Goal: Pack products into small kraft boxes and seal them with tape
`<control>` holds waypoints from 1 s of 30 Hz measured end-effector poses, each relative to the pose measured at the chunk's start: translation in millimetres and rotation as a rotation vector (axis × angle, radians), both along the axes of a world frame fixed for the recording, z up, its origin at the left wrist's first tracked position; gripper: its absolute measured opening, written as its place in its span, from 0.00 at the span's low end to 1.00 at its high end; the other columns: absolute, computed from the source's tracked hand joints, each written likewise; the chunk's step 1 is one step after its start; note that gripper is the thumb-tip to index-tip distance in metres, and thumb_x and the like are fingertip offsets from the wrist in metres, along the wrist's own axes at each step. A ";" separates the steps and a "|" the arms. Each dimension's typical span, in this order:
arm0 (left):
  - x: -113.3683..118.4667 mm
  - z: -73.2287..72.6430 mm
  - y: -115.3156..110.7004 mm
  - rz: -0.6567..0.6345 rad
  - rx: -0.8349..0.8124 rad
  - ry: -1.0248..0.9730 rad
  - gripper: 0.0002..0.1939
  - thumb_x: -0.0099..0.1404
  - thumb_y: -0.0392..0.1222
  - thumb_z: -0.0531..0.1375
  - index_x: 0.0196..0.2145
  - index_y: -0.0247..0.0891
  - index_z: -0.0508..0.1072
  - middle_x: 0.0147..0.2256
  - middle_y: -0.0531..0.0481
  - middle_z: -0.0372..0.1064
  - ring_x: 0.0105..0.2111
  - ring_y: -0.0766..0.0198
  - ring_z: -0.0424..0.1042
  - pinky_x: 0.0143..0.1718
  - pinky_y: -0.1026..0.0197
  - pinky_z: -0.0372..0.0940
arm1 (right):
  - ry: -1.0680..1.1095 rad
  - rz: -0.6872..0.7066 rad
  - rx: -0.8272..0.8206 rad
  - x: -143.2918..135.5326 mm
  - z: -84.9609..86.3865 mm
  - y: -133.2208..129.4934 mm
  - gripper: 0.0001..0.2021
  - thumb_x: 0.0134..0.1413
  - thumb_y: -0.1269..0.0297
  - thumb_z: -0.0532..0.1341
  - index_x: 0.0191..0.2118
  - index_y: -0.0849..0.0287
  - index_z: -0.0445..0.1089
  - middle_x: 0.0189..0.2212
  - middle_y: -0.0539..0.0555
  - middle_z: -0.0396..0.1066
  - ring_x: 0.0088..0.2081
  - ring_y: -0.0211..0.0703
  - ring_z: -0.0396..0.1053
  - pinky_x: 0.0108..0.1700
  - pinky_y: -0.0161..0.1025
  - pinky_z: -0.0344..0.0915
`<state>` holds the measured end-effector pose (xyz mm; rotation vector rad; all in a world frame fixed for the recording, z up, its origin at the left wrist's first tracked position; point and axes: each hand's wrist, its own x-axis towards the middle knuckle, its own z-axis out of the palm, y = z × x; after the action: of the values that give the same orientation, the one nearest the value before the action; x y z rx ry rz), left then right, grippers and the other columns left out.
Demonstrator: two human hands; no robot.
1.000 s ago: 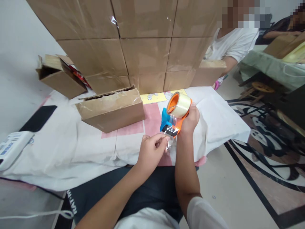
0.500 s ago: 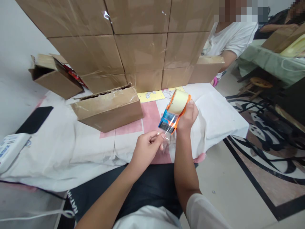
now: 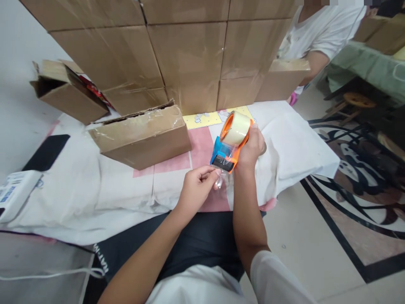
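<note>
My right hand (image 3: 252, 148) is closed round the orange and blue tape dispenser (image 3: 236, 160), which carries a wide roll of clear tape (image 3: 238, 130). Just below the dispenser's black front edge, my left hand (image 3: 200, 184) pinches the loose end of the tape (image 3: 220, 180) between thumb and fingers. The short free piece looks crumpled and shiny. Left of both hands, a cardboard box (image 3: 148, 147) stands on the table with clear tape across part of its top and a raised flap edge along the back.
Stacked cardboard boxes (image 3: 186, 55) form a wall behind the table (image 3: 120, 190). An open box (image 3: 72, 95), a black phone-like slab (image 3: 47, 153) and a white device (image 3: 19, 194) lie at the left. A person (image 3: 329, 38) sits beyond a box (image 3: 283, 80) at the right.
The dispenser has turned a little, showing more of the roll's side. The stretch of tape between my left hand and the dispenser is shorter and more bunched. My view has shifted slightly.
</note>
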<state>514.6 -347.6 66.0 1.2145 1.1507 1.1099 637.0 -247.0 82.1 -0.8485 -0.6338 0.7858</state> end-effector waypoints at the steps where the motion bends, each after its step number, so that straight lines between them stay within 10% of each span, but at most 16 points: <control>1: 0.4 0.3 0.0 0.002 0.002 -0.001 0.11 0.66 0.47 0.62 0.30 0.37 0.76 0.20 0.55 0.68 0.23 0.67 0.67 0.28 0.64 0.61 | 0.006 0.004 -0.007 -0.1 0.2 0.2 0.16 0.59 0.48 0.58 0.30 0.56 0.68 0.27 0.47 0.70 0.34 0.41 0.74 0.33 0.38 0.73; 30: 10.1 -6.5 0.0 0.097 0.059 -0.046 0.07 0.63 0.44 0.63 0.31 0.38 0.75 0.19 0.57 0.65 0.20 0.70 0.64 0.24 0.66 0.60 | -0.017 -0.003 -0.071 7.2 -6.8 6.2 0.15 0.64 0.55 0.53 0.28 0.56 0.64 0.25 0.47 0.67 0.37 0.41 0.76 0.38 0.38 0.75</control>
<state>524.7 -347.6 59.5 1.1825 1.1595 1.2462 644.2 -240.8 75.3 -0.9217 -0.6227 0.8031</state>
